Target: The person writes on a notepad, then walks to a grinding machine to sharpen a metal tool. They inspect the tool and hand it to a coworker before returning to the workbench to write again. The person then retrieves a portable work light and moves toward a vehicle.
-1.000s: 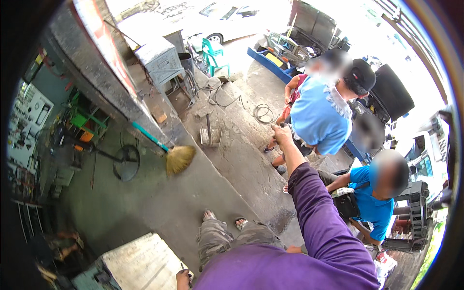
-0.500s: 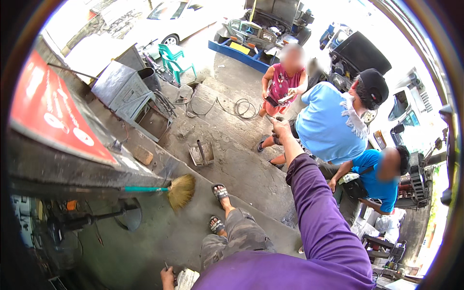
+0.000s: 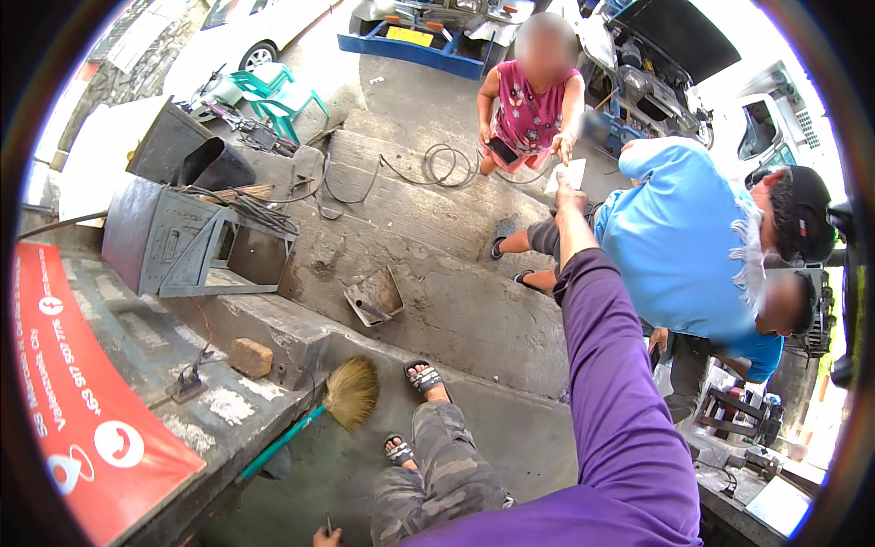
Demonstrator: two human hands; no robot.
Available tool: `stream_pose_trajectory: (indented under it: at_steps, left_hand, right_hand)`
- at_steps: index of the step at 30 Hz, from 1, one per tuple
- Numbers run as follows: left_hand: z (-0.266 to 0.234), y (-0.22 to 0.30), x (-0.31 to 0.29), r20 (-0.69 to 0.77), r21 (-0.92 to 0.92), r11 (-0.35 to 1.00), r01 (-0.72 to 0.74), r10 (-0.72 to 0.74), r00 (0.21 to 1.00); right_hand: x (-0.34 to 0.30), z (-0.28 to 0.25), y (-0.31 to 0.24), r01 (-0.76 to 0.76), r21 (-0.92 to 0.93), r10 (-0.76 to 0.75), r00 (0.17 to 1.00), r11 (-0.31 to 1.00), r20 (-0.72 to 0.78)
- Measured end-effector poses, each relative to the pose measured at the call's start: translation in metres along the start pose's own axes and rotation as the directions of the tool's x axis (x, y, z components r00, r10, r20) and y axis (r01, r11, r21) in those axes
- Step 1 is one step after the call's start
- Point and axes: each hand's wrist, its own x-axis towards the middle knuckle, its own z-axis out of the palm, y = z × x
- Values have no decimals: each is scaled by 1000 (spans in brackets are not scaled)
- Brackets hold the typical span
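My right arm reaches far out, and my right hand (image 3: pixel 571 198) is closed on the near edge of a white sheet of paper (image 3: pixel 568 175). Just beyond it is the hand (image 3: pixel 562 148) of a person in a pink flowered top (image 3: pixel 531 105); whether those fingers grip the paper I cannot tell. That person's other hand has a dark flat object (image 3: pixel 503 150), like a phone or wallet. At the lower edge my left hand (image 3: pixel 325 538) is partly cut off, its fingers closed round a slim pen-like object (image 3: pixel 329 523).
A person in a light blue shirt (image 3: pixel 670 242) stands right of my arm, another in brighter blue behind. To the left are a soft broom (image 3: pixel 351 392), a dustpan (image 3: pixel 374 296), a brick (image 3: pixel 251 357), a grey metal stand (image 3: pixel 196 242) and a red sign (image 3: pixel 87 401). Cables lie across the concrete steps.
The view has shifted. My right hand and the person in pink's hand have come together at the white paper. The dustpan's upright handle and the white stack by my left hand no longer show.
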Motion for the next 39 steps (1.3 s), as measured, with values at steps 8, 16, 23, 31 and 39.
stream_pose_trajectory:
  at_steps: [8, 16, 23, 31, 39]
  left_hand:
    - [-16, 181, 0, -33, -39, 971, -236, 235, 971]
    - [6, 381, -62, 249, -109, 800, -590, 596, 763]
    - [87, 494, -249, 641, -221, 237, -946, 766, 42]
    - [267, 320, -387, 969, -70, 207, -976, 245, -17]
    - [479, 46, -496, 972, -17, 45, -999, -235, -27]
  right_hand:
    - [5, -9, 17, -218, 46, 220, 975, 975, -43]
    - [-226, -213, -7, -573, 393, 129, 665, 719, 735]
    - [-414, -464, -39, -608, 317, 179, 615, 728, 768]
    - [-570, -687, 83, -402, 768, 394, 894, 498, 213]
    - [-737, -881, 254, -144, 743, 627, 653, 654, -425]
